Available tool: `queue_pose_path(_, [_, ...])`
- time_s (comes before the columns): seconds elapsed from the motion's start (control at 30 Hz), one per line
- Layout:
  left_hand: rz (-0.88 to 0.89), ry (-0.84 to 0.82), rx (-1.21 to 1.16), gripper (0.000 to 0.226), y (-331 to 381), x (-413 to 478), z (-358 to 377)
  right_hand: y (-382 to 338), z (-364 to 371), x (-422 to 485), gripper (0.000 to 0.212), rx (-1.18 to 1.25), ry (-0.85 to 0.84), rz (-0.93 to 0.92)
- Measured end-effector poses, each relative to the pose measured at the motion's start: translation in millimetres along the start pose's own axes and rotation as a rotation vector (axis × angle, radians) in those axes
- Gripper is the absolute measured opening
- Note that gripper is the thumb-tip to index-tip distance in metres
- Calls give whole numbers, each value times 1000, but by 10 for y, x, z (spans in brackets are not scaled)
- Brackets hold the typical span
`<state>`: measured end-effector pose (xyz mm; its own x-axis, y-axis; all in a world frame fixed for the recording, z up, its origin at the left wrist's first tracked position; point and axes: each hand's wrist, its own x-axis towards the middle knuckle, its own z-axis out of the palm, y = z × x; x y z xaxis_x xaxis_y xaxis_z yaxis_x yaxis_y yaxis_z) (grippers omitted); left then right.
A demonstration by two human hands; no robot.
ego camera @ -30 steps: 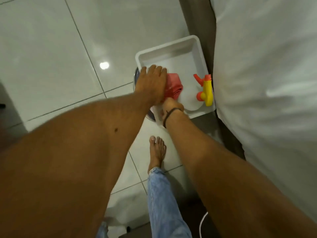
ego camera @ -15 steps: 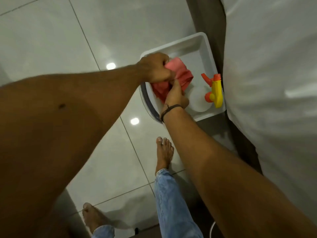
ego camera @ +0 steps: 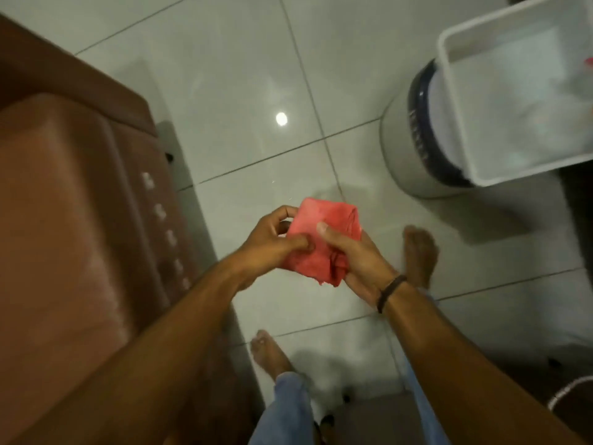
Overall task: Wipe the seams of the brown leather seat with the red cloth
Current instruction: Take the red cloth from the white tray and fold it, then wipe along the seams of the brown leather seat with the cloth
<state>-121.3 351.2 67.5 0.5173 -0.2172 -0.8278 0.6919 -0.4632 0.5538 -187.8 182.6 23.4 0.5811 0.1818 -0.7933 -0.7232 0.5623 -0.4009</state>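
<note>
The red cloth (ego camera: 321, 239) is folded into a thick pad and held between both hands over the tiled floor, in the middle of the view. My left hand (ego camera: 269, 245) pinches its left edge with thumb and fingers. My right hand (ego camera: 356, 255) cups it from the right, thumb on top. The brown leather seat (ego camera: 64, 220) fills the left side, with a raised seam (ego camera: 128, 194) running down near its right edge and a row of pale studs beside it. The cloth hangs apart from the seat, to its right.
A white plastic tray (ego camera: 465, 107) rests on a round white bin with a dark rim (ego camera: 417, 139) at the upper right. My bare feet (ego camera: 420, 252) stand on the glossy white tiles (ego camera: 244, 91). A dark floor strip lies along the right edge.
Both hands lifted the red cloth out of the white tray and brought it left and toward me. The view swung left, so the brown seat now shows and the tray sits at the upper right.
</note>
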Motion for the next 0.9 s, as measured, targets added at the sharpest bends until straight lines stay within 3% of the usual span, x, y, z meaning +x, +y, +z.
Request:
queue_pose_path(0.1, [-1,121,194,49,-824,-449,-434,894,490,-23,38,-122,117,1])
queue_pose_path(0.17, [28,238,545,57,-1355,-761,-745,1439,748,-43,32,-147,163,-15])
queue_pose_path(0.23, [134,466,908,58,-1819,-1033,-1128,1961,931,-15,25,-163,204,-32])
queue_pose_path(0.3, [207,643,1085,60,-2143,-1192,-1569,2448,1077,43,29,-207,236,-29])
queue_pose_path(0.37, [203,704,1196,65,-2393,-1204,-2010,2853,1216,95,41,-235,249,15])
queue_pose_path(0.57, [289,812,1184,67,-2823,-919,-2375,3858,1459,406,41,-476,190,144])
queue_pose_path(0.67, [324,862,1200,65,-2890,-858,-2393,4255,1715,617,43,-357,208,183])
queue_pose_path(0.77, [338,873,1216,65,-2904,-855,-2379,4141,2029,1121,42,-165,332,123])
queue_pose_path(0.9, [357,907,1227,66,-2896,-831,-2343,3630,2369,1776,45,-77,162,-94])
